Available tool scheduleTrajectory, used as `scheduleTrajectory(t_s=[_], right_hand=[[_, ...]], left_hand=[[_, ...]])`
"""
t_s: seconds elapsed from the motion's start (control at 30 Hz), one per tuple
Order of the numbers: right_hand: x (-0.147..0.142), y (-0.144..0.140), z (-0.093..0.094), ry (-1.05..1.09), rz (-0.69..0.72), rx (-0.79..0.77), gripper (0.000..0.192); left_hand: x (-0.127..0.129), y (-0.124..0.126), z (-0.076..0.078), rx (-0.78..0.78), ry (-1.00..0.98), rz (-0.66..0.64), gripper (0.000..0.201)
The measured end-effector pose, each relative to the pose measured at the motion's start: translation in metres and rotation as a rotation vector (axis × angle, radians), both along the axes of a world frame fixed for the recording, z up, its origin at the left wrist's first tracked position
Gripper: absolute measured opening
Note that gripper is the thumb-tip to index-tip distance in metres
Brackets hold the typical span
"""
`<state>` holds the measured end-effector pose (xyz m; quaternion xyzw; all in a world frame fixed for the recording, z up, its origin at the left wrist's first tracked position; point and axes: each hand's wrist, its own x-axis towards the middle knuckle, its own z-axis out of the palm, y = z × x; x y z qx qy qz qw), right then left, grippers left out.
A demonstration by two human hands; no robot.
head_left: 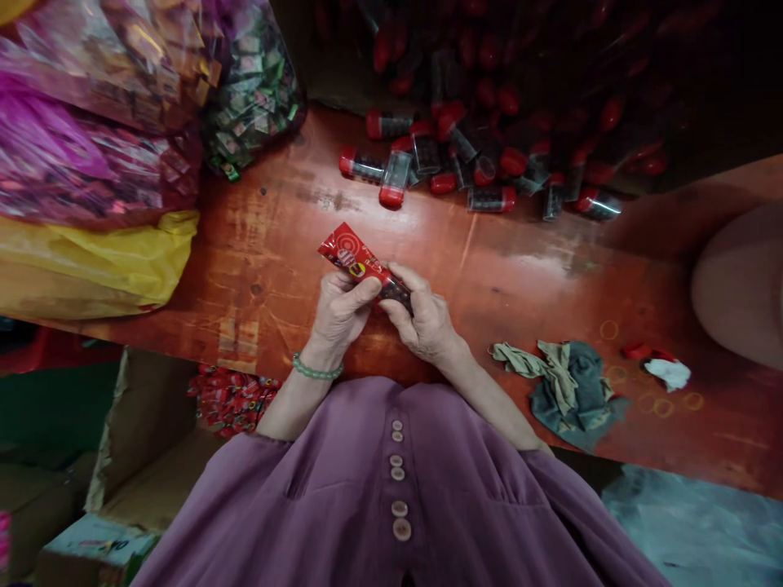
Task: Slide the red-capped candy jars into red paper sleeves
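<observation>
Over the table edge, my left hand [342, 314] pinches a red printed plastic sleeve [350, 247] between thumb and fingers. The sleeve's flat, loose end points up and to the left. At its lower right end a small clear bottle [396, 292] with dark contents shows, gripped between the thumb and fingers of my right hand [426, 322]. The sleeve meets the bottle; how far it covers the bottle I cannot tell. Beyond my hands lie several similar clear bottles [397, 169] with red caps, tipped on their sides.
Bags of small wrapped pieces [140, 171] crowd the table's left. Cloth rags [572, 387], rubber bands [609, 330] and a pale rounded container [740, 285] are on the right. Below the front edge, a cardboard box [143, 424] stands by red packets [229, 401].
</observation>
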<state>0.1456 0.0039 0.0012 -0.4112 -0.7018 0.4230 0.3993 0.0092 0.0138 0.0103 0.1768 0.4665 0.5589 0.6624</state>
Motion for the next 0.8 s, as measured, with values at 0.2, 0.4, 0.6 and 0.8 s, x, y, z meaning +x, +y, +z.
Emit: scheduleTrajectory(t_s=[0.2, 0.4, 0.6, 0.8], right_hand=[[-0.005, -0.003, -0.002, 0.143, -0.088, -0.2, 0.043], [-0.008, 0.003, 0.0, 0.092, -0.05, -0.143, 0.048], [-0.006, 0.007, 0.005, 0.148, -0.015, -0.194, 0.046], [-0.001, 0.003, 0.004, 0.138, 0.053, -0.295, 0.045]], left_hand=[[0.001, 0.0, 0.0, 0.01, 0.003, -0.08, 0.037], [-0.004, 0.003, 0.007, 0.004, -0.002, -0.134, 0.033], [-0.004, 0.006, 0.005, 0.016, -0.027, -0.068, 0.041], [-0.005, 0.006, 0.001, 0.021, 0.031, 0.014, 0.036]])
